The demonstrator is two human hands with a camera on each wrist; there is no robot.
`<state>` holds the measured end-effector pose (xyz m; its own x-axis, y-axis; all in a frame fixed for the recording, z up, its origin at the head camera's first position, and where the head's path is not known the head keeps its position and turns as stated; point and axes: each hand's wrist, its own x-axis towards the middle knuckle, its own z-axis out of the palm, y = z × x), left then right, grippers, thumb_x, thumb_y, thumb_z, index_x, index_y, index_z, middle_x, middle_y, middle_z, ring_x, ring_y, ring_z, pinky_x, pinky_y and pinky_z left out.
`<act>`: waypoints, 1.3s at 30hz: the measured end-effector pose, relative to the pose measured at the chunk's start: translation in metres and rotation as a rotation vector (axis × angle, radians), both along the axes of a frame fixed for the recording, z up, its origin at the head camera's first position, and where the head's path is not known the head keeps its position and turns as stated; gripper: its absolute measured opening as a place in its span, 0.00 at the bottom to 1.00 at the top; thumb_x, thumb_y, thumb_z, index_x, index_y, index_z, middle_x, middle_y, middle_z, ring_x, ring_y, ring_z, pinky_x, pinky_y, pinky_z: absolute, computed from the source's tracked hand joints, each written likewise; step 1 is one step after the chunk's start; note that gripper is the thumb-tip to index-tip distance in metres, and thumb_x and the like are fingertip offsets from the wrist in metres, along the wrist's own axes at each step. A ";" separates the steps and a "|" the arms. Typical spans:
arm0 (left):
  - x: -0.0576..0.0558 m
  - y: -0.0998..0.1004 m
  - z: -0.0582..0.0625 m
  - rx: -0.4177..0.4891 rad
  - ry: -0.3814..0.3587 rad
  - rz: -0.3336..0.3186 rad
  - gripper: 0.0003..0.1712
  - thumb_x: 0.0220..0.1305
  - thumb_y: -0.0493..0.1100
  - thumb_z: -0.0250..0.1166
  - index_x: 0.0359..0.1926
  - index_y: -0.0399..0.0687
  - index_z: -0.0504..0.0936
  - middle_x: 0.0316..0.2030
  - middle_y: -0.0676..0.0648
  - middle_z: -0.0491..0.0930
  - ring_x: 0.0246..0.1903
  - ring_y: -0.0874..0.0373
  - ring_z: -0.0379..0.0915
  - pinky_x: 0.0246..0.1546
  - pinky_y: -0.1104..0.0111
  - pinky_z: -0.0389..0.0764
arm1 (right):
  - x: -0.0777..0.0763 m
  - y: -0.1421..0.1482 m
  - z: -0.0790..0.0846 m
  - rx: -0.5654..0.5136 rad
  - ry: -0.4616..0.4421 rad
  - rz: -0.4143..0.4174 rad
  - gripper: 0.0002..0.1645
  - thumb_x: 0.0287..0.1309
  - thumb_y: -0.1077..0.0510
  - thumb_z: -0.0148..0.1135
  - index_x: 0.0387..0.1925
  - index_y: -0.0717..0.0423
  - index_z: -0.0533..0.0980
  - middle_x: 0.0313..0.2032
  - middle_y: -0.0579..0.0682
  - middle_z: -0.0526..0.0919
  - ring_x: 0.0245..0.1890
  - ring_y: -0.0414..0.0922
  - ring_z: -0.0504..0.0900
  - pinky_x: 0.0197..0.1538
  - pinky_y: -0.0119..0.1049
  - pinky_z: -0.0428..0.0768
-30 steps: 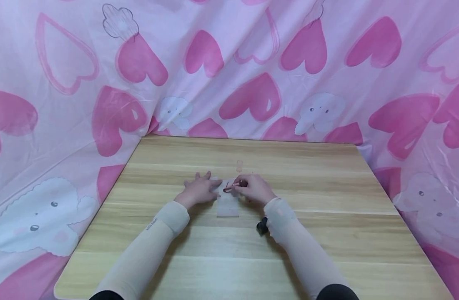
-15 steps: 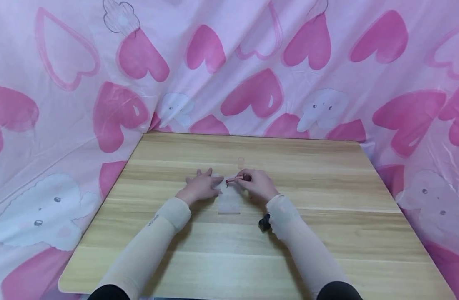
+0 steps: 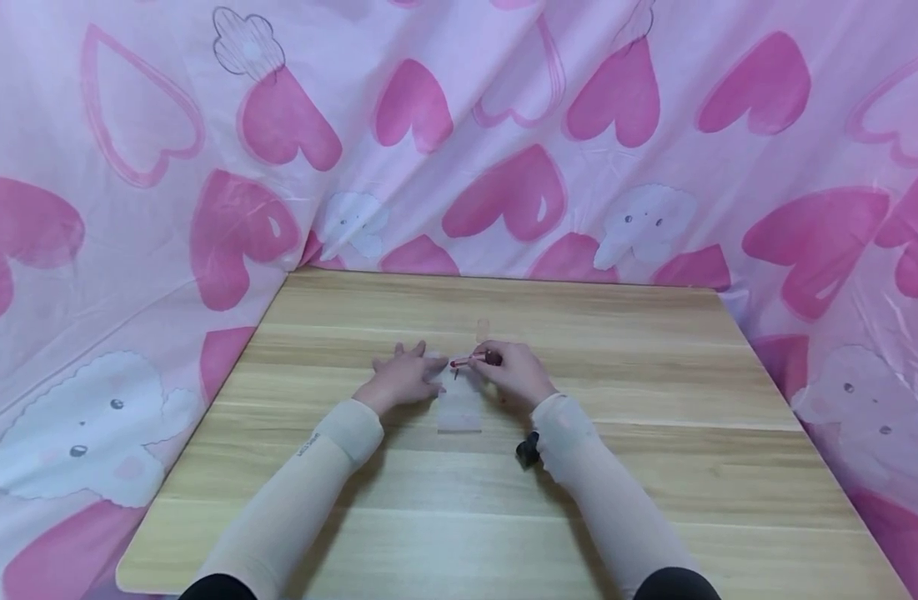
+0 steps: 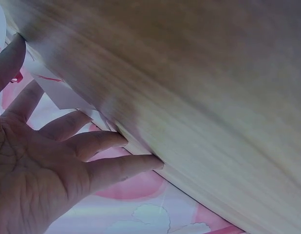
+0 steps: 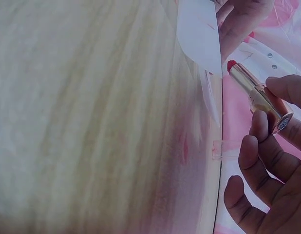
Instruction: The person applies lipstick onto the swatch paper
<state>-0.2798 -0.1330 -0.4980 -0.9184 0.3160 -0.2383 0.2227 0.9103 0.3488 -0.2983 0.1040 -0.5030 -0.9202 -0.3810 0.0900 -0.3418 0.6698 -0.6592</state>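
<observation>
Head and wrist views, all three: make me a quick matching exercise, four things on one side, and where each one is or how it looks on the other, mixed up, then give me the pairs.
Column one
1. Lipstick
2. Paper
3. Clear piece
4. Left hand

Column two
A. On the table, beyond the paper
B. With fingers spread
C. Held in the right hand
D. White, with a red mark

Pairs: 1-C, 2-D, 3-A, 4-B
</observation>
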 end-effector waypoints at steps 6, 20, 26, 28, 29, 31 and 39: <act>-0.001 0.000 0.001 0.005 0.008 0.005 0.34 0.66 0.60 0.65 0.71 0.68 0.71 0.77 0.39 0.50 0.71 0.21 0.39 0.56 0.19 0.44 | -0.001 -0.001 0.002 -0.012 -0.007 -0.008 0.09 0.65 0.42 0.66 0.42 0.38 0.84 0.28 0.40 0.81 0.29 0.43 0.77 0.35 0.40 0.76; 0.002 -0.002 0.004 0.010 0.005 0.002 0.34 0.66 0.60 0.65 0.72 0.68 0.70 0.77 0.38 0.50 0.72 0.23 0.37 0.55 0.18 0.46 | 0.004 0.001 0.002 0.000 -0.034 -0.029 0.12 0.65 0.41 0.65 0.44 0.38 0.84 0.32 0.40 0.82 0.33 0.43 0.77 0.40 0.41 0.77; 0.006 -0.003 0.009 0.022 0.010 0.001 0.33 0.66 0.60 0.65 0.71 0.66 0.71 0.77 0.37 0.51 0.71 0.22 0.38 0.55 0.18 0.45 | 0.005 0.001 0.004 -0.001 -0.021 -0.027 0.10 0.65 0.43 0.66 0.42 0.40 0.84 0.32 0.40 0.82 0.32 0.42 0.78 0.39 0.40 0.77; 0.007 -0.004 0.010 0.019 0.008 0.004 0.33 0.67 0.59 0.65 0.71 0.66 0.71 0.77 0.37 0.51 0.71 0.21 0.39 0.55 0.18 0.45 | 0.005 0.001 0.004 -0.003 -0.015 -0.024 0.10 0.65 0.43 0.66 0.42 0.40 0.84 0.32 0.40 0.83 0.32 0.42 0.78 0.39 0.40 0.77; 0.008 -0.004 0.010 0.017 0.007 0.006 0.33 0.67 0.59 0.65 0.71 0.67 0.71 0.77 0.37 0.50 0.71 0.21 0.39 0.55 0.18 0.45 | 0.005 0.001 0.004 -0.004 -0.012 -0.023 0.09 0.65 0.43 0.66 0.42 0.40 0.84 0.32 0.40 0.83 0.32 0.42 0.78 0.39 0.40 0.77; 0.009 -0.005 0.010 0.017 0.006 0.011 0.33 0.67 0.60 0.65 0.71 0.67 0.71 0.77 0.37 0.50 0.71 0.21 0.39 0.55 0.18 0.44 | 0.005 0.001 0.004 -0.006 -0.005 -0.020 0.09 0.65 0.44 0.66 0.41 0.40 0.84 0.32 0.39 0.83 0.32 0.42 0.78 0.40 0.41 0.77; 0.009 -0.007 0.014 0.016 0.029 0.017 0.35 0.66 0.61 0.65 0.72 0.67 0.70 0.77 0.37 0.49 0.72 0.22 0.38 0.54 0.18 0.45 | 0.005 0.002 0.005 -0.002 0.016 -0.027 0.09 0.65 0.43 0.66 0.41 0.40 0.85 0.33 0.39 0.84 0.34 0.42 0.79 0.43 0.42 0.79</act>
